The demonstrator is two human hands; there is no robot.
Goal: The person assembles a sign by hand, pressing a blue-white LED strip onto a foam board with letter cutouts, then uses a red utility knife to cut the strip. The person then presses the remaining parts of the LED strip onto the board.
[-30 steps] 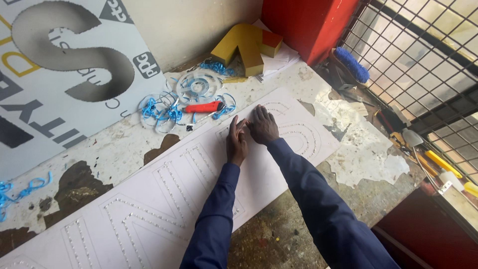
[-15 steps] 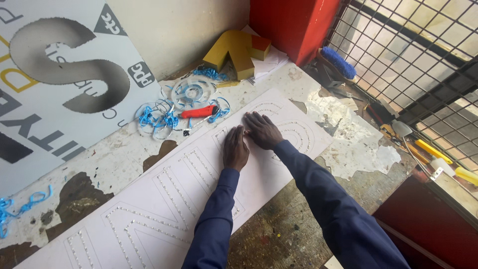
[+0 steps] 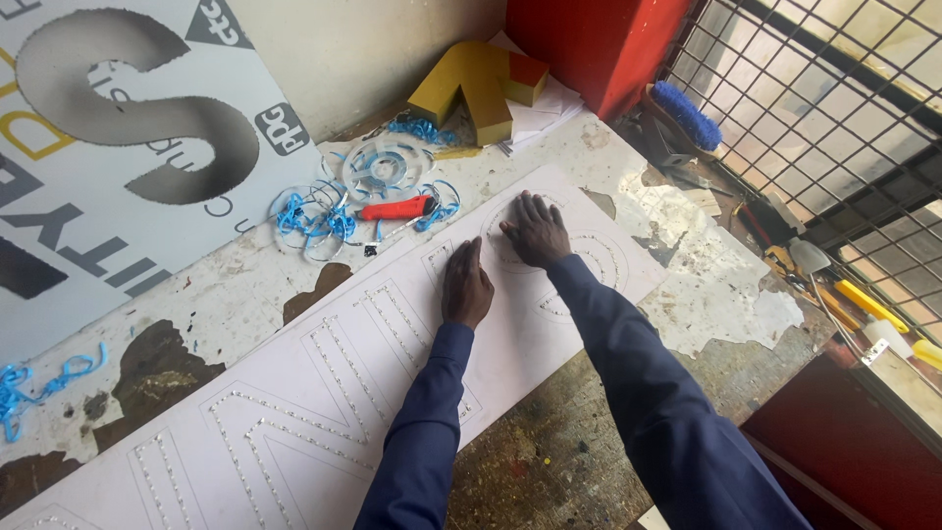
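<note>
Head view shows our left hand and right hand apart, pressed flat on the white sign panel lying across the workbench, its outlined letters seemingly uncut.

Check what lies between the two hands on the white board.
Only bare white board with dotted letter outlines separates the left hand from the right hand, in the head view.

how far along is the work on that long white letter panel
Done, by the look of it: the white panel already carries dotted letter outlines along its length, and blue film scraps lie beside a red-handled knife. In hand: left hand and right hand press flat near the rounded letter. What is left cannot be told.
</note>
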